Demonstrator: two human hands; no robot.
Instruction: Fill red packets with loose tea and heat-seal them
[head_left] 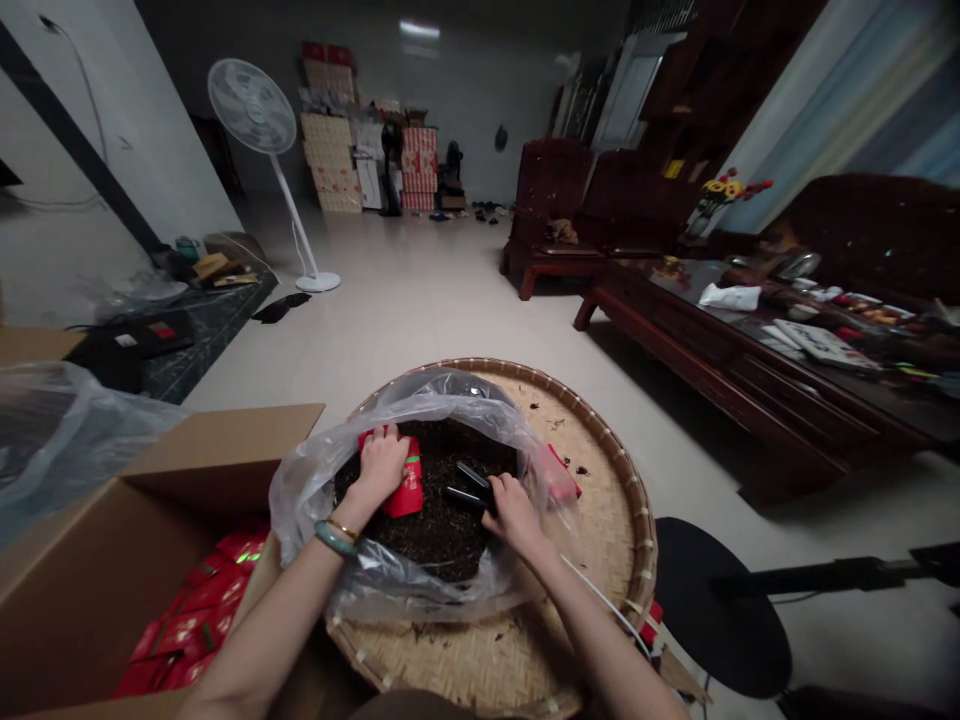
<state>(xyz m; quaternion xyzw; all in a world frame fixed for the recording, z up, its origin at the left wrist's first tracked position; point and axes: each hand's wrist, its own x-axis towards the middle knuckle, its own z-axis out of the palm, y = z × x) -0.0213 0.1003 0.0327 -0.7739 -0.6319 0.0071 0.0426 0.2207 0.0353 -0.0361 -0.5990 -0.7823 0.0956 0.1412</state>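
My left hand (pixel 383 465), with a green bangle and a gold one at its wrist, is closed on a red packet (pixel 409 490) with a green mark. My right hand (pixel 513 508) grips a black flat iron (pixel 470 488), whose two jaws stand apart and point toward the packet without touching it. Both hands are over a clear plastic bag (pixel 315 500), spread wide and filled with dark loose tea-like leaves (pixel 442 545). The bag rests on a round woven bamboo tray (pixel 600 520). Another red packet (pixel 564 472) lies on the tray, partly behind the bag's film.
An open cardboard box (pixel 67 580) at the left contains several red packets (pixel 199 610). A white cord (pixel 611 607) crosses the tray's right side. Right of it is a black round base (pixel 720 605). Farther off are a dark wooden table (pixel 697 370) and a white fan (pixel 289 200).
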